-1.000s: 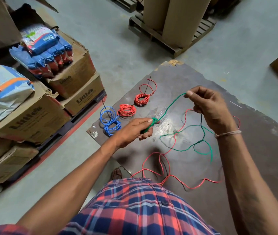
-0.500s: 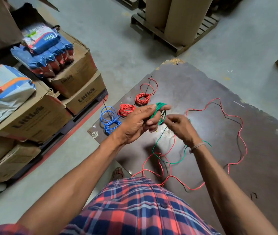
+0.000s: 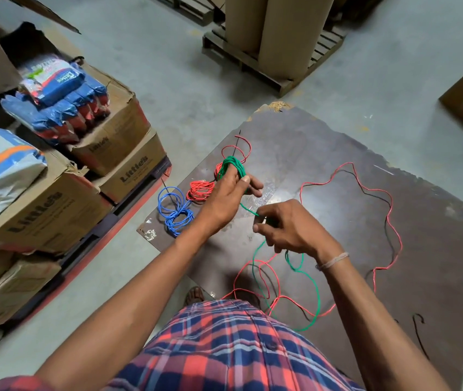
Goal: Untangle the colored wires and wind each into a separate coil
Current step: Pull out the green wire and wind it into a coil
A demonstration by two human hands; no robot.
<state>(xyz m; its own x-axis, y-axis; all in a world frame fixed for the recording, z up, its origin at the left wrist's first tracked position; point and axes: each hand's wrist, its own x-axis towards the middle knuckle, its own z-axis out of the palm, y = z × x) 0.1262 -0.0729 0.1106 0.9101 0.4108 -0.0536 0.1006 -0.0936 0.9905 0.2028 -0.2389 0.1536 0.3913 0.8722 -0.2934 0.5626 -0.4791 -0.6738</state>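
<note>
Two hands on the green wire (image 3: 316,292): our left hand (image 3: 226,193) grips its coil, our right hand (image 3: 286,227) pinches the strand just below. Slack trails toward us over the board (image 3: 394,221), crossing the red wire (image 3: 388,221).

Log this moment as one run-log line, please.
step: winding green wire | left hand: holds green coil | right hand: feeds wire | done: blue coil | loose: red wire
</note>
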